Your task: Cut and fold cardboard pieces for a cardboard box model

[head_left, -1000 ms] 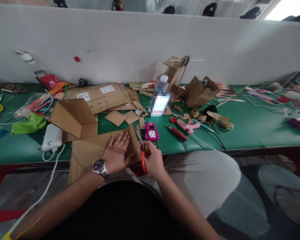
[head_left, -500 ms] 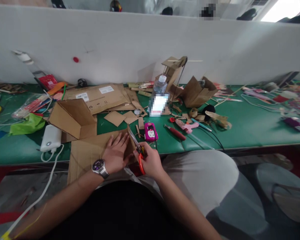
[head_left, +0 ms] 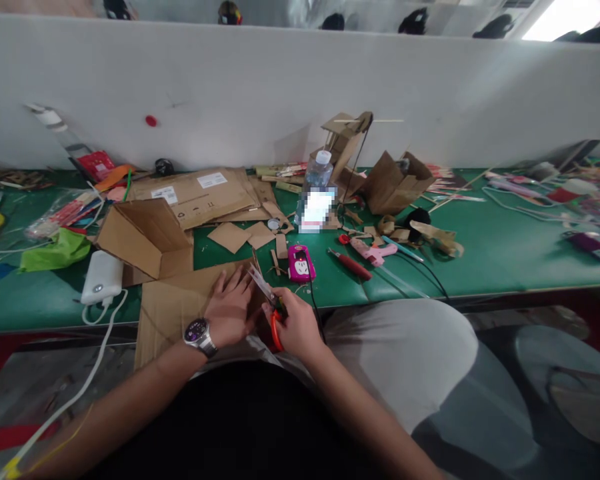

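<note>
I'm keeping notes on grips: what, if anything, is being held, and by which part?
The right hand holds the scissors by the orange handle; the left hand lies spread on the cardboard sheet.

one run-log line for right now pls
left hand: flat on cardboard sheet | right hand: holding orange-handled scissors, blades at sheet's right edge | pink glue gun: lying on green table

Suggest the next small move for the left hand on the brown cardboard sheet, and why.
Probably ease the left hand slightly leftward, away from the orange-handled metal scissors: the right hand holds them with their blades angled toward the left fingers, which lie spread on the brown cardboard sheet.
</note>
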Demonstrator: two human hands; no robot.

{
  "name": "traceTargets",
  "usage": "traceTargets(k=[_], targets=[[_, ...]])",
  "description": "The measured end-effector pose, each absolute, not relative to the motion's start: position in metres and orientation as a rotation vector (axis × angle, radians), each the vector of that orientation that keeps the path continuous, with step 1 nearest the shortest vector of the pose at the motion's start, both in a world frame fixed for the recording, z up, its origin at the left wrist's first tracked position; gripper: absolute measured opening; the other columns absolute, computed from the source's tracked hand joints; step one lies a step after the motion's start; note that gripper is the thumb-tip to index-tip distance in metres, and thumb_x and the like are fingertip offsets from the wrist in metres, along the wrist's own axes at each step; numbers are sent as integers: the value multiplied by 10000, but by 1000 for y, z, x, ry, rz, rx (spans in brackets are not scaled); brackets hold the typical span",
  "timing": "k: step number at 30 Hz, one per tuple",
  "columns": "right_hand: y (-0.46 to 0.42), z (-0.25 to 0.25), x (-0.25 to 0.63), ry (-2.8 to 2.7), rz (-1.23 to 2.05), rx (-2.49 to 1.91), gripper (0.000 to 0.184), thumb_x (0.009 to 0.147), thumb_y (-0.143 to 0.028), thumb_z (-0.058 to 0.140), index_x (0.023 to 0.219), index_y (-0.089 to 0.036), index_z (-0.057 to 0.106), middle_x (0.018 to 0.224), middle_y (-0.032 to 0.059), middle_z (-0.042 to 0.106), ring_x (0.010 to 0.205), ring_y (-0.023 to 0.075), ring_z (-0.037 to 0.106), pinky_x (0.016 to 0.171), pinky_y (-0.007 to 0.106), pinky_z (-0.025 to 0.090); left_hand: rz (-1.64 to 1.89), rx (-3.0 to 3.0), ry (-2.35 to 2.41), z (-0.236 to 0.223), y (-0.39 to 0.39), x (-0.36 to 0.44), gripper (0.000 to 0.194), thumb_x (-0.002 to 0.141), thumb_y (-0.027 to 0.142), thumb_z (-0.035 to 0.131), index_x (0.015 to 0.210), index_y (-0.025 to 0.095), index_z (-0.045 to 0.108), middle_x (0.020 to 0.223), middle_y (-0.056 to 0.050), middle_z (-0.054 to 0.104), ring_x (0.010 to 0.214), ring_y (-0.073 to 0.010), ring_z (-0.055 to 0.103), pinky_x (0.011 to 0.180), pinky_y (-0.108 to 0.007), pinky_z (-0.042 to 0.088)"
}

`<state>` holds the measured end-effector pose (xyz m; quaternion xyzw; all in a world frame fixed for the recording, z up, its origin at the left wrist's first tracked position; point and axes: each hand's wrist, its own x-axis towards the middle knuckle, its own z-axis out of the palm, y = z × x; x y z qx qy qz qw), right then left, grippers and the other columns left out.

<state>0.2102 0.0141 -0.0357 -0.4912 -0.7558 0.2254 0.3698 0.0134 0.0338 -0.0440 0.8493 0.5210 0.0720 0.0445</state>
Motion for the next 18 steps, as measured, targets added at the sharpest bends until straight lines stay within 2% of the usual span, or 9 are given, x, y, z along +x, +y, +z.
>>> traceTargets(k=[6,12,18], targets=[[14,-41,213,-1822,664,-1313,234,990,-303,616,1202,-229,682,969,75,797,854,235,759,829,315,589,213,2582,1608,-45,34,13,727,1027,484,504,1670,165,388,1745,-140,391,1655,-367,270,1343,-639,153],[21,-56,227,-1715,578,-1417,488,782,-111,613,1253,-212,691,1025,82,814,923,256,779,896,340,603,228,2535,1631,-44,34,15,767,1035,528,496,1700,186,325,1762,-107,353,1660,-342,266,1346,-628,155],[22,-55,232,-1745,549,-1462,467,816,-138,639,1271,-219,705,1119,105,830,1016,284,793,939,370,614,223,2530,1635,-44,34,16,770,1038,527,489,1705,184,315,1764,-101,344,1664,-340,256,1343,-635,157]])
